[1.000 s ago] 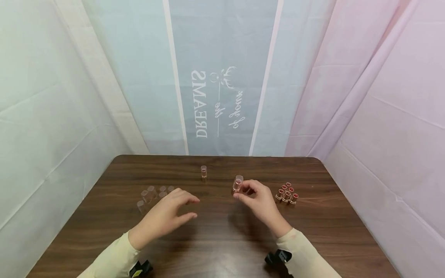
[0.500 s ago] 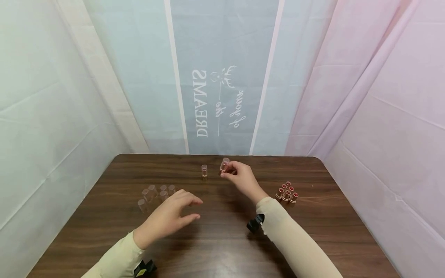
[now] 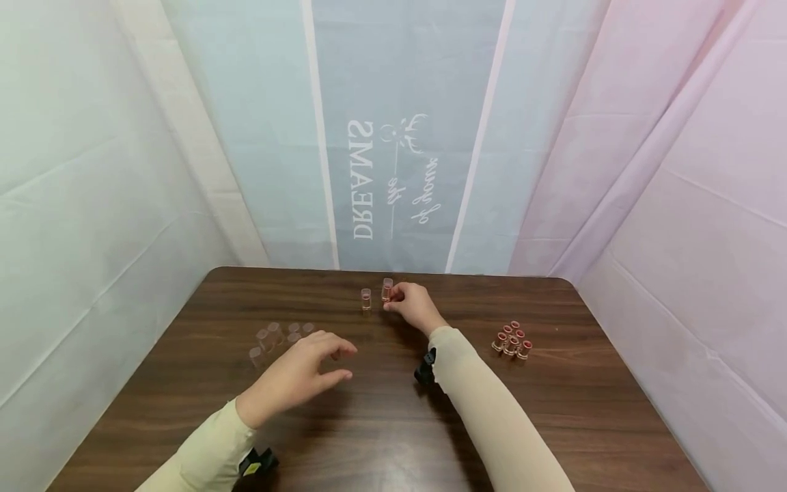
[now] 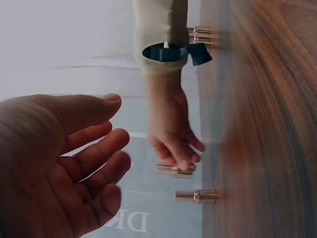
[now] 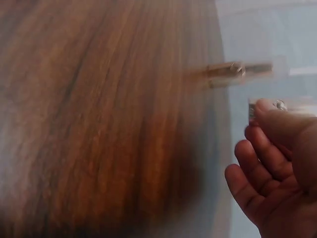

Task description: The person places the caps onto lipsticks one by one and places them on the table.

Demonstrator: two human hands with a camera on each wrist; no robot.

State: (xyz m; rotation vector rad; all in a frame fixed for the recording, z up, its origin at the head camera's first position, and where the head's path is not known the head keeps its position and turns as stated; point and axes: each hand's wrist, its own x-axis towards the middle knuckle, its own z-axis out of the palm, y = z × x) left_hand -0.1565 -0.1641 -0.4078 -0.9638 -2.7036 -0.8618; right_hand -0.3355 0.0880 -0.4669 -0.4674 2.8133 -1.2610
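My right hand (image 3: 417,307) pinches a lipstick (image 3: 387,290) with a clear cap between thumb and fingers, near the back of the table. The held lipstick is upright, just right of another capped lipstick (image 3: 366,301) that stands on the wood. In the left wrist view the held lipstick (image 4: 174,169) shows its base close over the table, beside the standing lipstick (image 4: 196,196). My left hand (image 3: 295,379) hovers at front left with fingers loosely bent and nothing in them. Several clear caps (image 3: 274,333) are behind it, partly hidden by the hand.
Several uncapped lipsticks (image 3: 513,344) with red tips and gold bases stand in a tight cluster at the right. The dark wooden table (image 3: 393,437) ends at a printed curtain (image 3: 393,205) at the back, with pale cloth on both sides.
My right hand has carried the capped lipstick from the table's middle right, back and leftward, and lowered it beside the standing one. The left hand stays almost where it was.
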